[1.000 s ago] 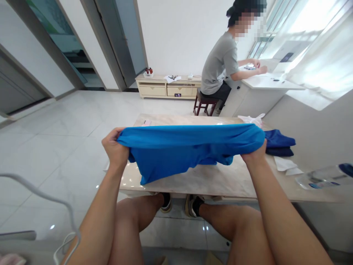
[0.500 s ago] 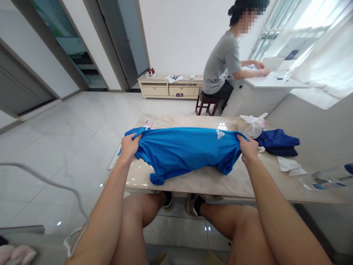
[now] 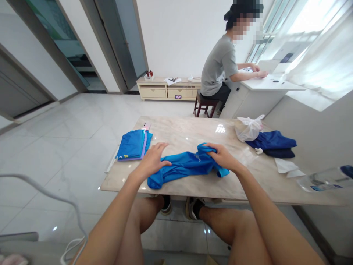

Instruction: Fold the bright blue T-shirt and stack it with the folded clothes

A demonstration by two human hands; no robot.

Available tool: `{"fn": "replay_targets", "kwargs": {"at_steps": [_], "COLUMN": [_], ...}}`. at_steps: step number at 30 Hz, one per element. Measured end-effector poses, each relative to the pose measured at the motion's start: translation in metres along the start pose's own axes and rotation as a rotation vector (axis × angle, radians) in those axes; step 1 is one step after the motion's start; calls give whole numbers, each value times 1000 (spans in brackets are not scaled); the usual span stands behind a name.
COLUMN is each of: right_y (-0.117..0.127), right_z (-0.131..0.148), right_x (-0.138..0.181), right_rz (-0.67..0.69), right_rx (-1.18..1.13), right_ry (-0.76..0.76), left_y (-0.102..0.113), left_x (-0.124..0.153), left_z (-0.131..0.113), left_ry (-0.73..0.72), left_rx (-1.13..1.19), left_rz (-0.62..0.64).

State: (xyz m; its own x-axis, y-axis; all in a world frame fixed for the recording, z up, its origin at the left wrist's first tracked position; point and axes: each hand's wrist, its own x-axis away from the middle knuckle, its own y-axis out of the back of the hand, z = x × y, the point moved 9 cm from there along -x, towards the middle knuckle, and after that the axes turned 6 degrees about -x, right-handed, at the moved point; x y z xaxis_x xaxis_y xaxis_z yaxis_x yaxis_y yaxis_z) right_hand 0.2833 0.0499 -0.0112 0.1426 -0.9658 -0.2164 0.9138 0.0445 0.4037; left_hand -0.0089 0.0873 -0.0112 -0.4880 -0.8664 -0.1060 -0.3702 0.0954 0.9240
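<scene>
A bright blue shirt (image 3: 184, 167) lies bunched in a long strip near the front edge of the marble-look table (image 3: 176, 132). My left hand (image 3: 154, 159) is over the shirt's left end, fingers stretched and thumb apart, gripping nothing. At the other end my right hand (image 3: 222, 156) pinches a raised fold of the shirt between thumb and fingers. Left of my left hand sits a stack of folded clothes (image 3: 131, 144), blue on top with a purple layer below.
At the table's right are a white plastic bag (image 3: 249, 127), dark blue clothes (image 3: 275, 141), white paper (image 3: 288, 167) and a clear bottle (image 3: 328, 178). A pink phone-like item (image 3: 146, 126) lies behind the stack. Another person (image 3: 219, 68) sits at a white desk (image 3: 271, 82) beyond.
The shirt, held stretched between both hands before, is now down on the table and gathered. My hands have come closer together; the left has let go. The folded stack has come into view.
</scene>
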Motion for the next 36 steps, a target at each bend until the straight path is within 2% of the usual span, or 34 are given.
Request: {"fn": "replay_targets", "kwargs": {"at_steps": [1, 3, 5, 7, 10, 12, 13, 14, 16, 19, 21, 23, 25, 28, 30, 31, 32, 33, 34, 36], "right_y": [-24, -57, -70, -64, -38, -26, -27, -32, -57, -102, -112, -100, -75, -32, -7, 3, 9, 10, 6, -12], "right_z": [10, 28, 42, 50, 50, 41, 35, 27, 8, -28, -52, -66, -72, -70, -67, -64, -61, -59, -57, -56], "right_x": [2, 7, 9, 7, 2, 2, 3, 4, 7, 17, 19, 14, 7, 4, 7, 9, 12, 16, 21, 37], "right_rz": [134, 290, 313, 224, -31, -154, -171, -149, -2, 303, 396, 360, 274, 172, 115, 95, 97, 134, 213, 467], "right_rx": [-4, -23, -58, -80, -54, -48, -58, -66, -34, 160, 277, 315, 269, 133, 108, 119, 137, 154, 171, 181], "right_ry": [8, 8, 5, 12, 22, -1, -18, -36, -77, -166, -221, -251, -260, -259, -280, -293, -309, -329, -355, -428], "left_y": [-6, -12, -15, -18, -19, -10, -4, 3, 13, 20, 26, 38, 55, 82, 90, 87, 79, 64, 45, -2], "left_x": [-1, -2, -4, -6, -9, -10, -10, -10, -9, -8, -6, -4, 0, 7, 7, 4, -2, -7, -10, -4], "left_z": [-25, -67, -92, -103, -97, -87, -82, -77, -70, -68, -69, -64, -48, -13, 12, 22, 30, 36, 41, 44], "left_ry": [-113, -266, -317, -280, -141, -69, -43, -23, 0, -22, -55, -62, -32, 83, 173, 206, 232, 258, 283, 304], "left_rx": [97, 264, 371, 427, 450, 454, 463, 477, 521, 619, 723, 812, 803, 616, 476, 413, 346, 265, 174, 17], "left_rz": [10, 37, 66, 114, 133, 41, -30, -97, -193, -215, -211, -267, -402, -647, -709, -666, -567, -416, -224, 199]}}
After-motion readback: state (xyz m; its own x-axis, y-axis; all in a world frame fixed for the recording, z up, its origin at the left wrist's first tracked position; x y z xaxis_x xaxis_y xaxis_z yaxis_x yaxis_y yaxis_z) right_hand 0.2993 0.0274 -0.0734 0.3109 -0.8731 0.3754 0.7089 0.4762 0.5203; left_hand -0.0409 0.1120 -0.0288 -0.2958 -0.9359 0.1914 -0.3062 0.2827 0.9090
